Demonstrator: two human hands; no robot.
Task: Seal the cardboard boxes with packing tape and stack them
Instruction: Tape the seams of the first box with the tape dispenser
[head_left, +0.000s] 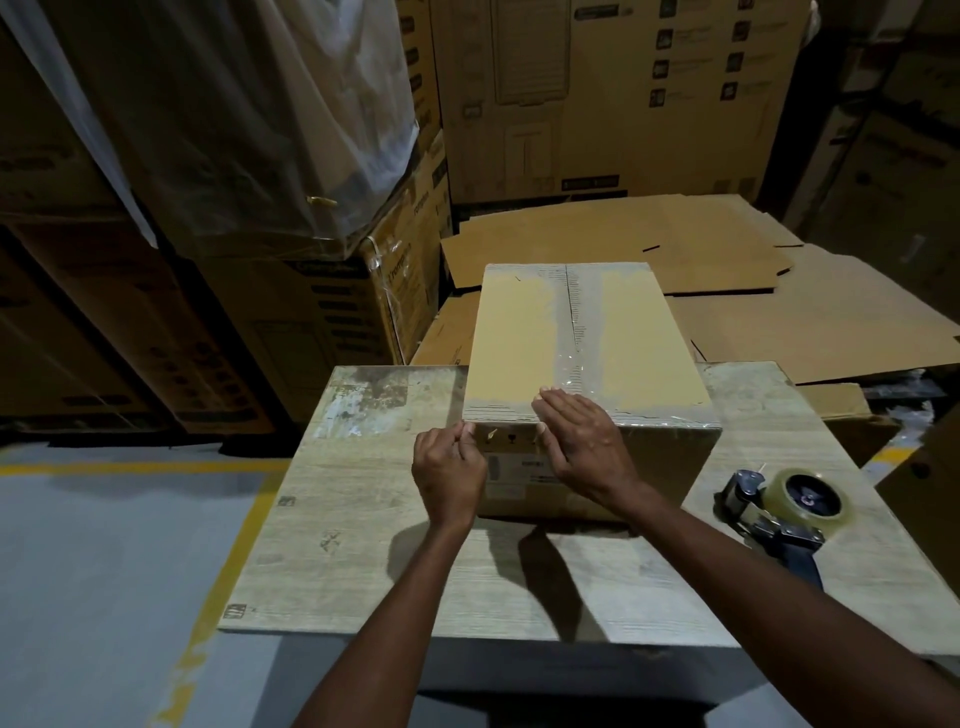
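A closed cardboard box stands on the worn table, with clear tape along its centre seam and across its far and near edges. My left hand is at the box's near left corner, its fingertips pinching the tape end there. My right hand lies flat over the near top edge, fingers straight, pressing the tape down. A tape dispenser with a clear roll lies on the table to the right, apart from both hands.
Flattened cardboard sheets lie behind and right of the box. Tall stacks of printed cartons and plastic-wrapped goods fill the back and left. Grey floor with a yellow line runs left of the table.
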